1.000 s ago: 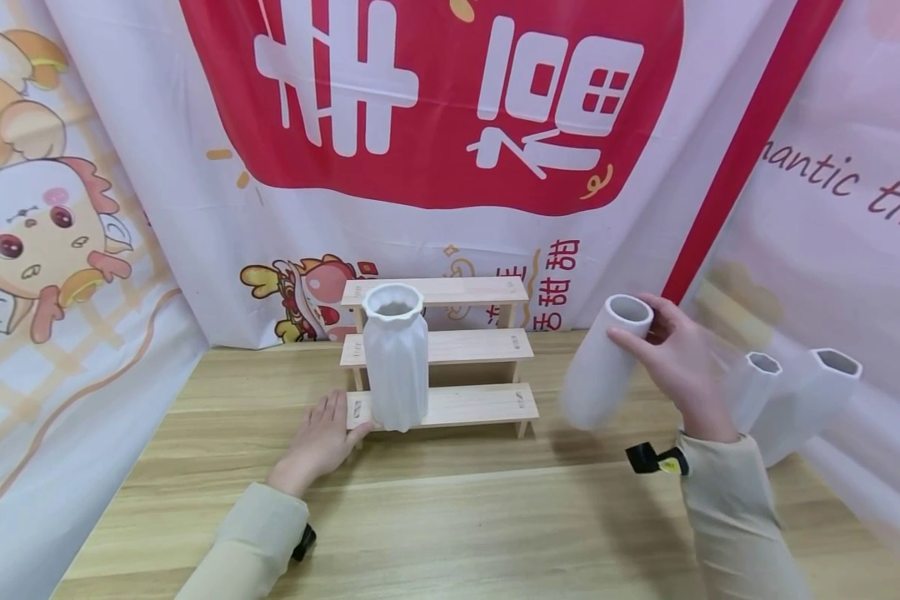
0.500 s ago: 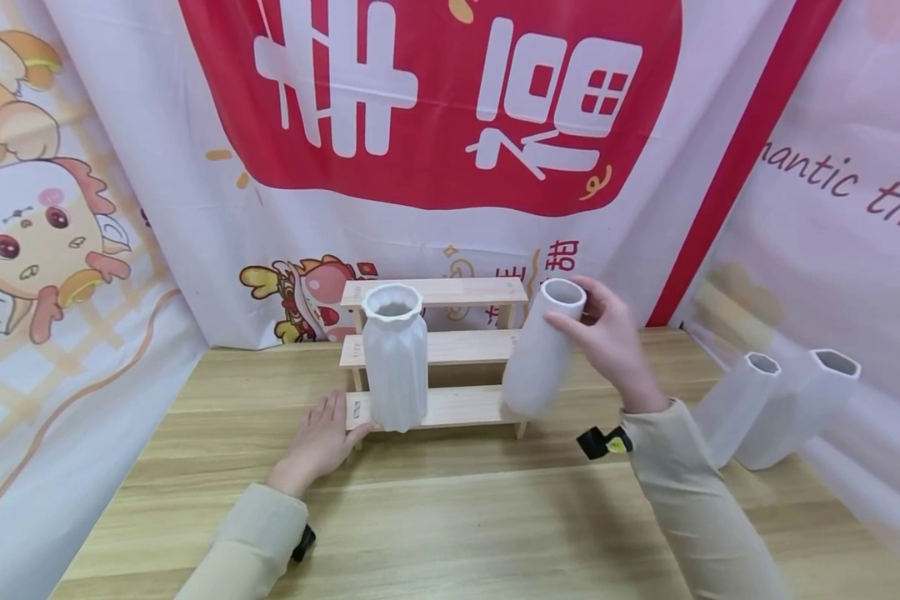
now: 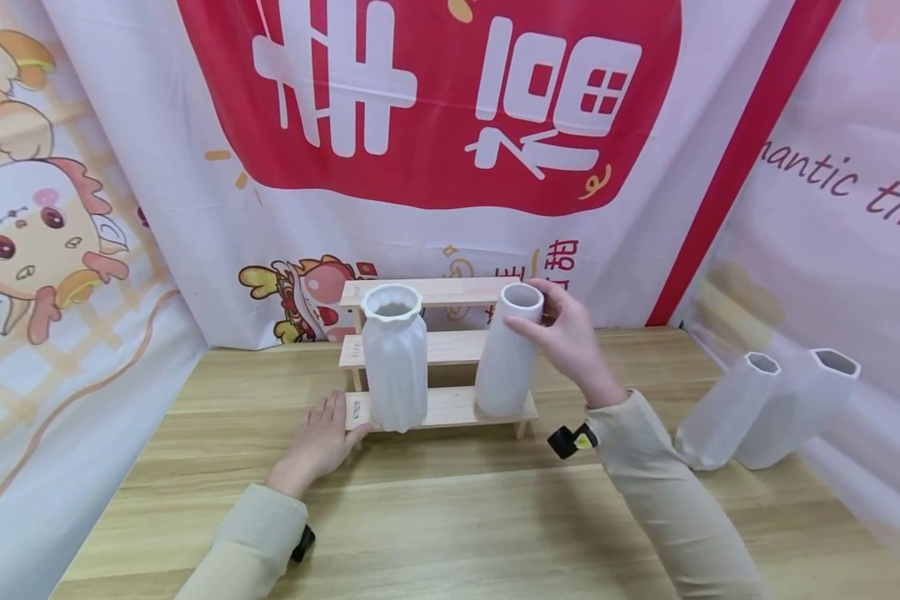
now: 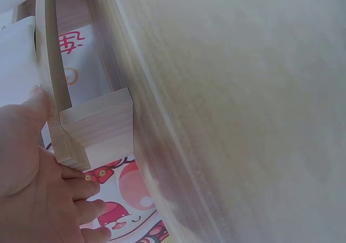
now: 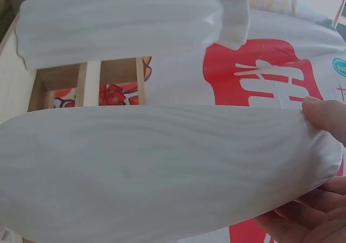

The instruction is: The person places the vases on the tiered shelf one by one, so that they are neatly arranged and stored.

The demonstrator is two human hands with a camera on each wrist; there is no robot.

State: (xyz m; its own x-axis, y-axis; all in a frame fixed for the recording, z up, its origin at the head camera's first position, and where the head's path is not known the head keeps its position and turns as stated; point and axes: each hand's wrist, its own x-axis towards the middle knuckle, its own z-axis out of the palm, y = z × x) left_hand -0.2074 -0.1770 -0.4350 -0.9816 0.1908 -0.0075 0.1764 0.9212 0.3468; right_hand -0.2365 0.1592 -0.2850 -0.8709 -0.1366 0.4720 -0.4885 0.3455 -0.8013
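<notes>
A white ceramic vase [image 3: 506, 358] stands nearly upright at the right end of the lowest tier of a wooden step shelf [image 3: 450, 408]. My right hand [image 3: 570, 337] grips this vase near its round rim, thumb in front; the right wrist view shows the thumb and fingers [image 5: 313, 210] on either side of its neck. Another white vase [image 3: 396, 367], pleated with a wavy rim, stands on the left of the same tier. At that tier's left end rests my left hand [image 3: 318, 437], fingers extended, with the thumb [image 4: 38, 105] touching the board's edge.
Two more white vases, a narrow faceted one [image 3: 727, 412] and a wider one with an angular mouth [image 3: 791, 408], stand at the right on the wood-grain table [image 3: 450, 533]. A printed red and white cloth [image 3: 435, 192] hangs close behind the shelf.
My right hand has carried the vase leftward from the shelf's right side to the right end of the lowest tier. My left hand and the pleated vase have stayed put.
</notes>
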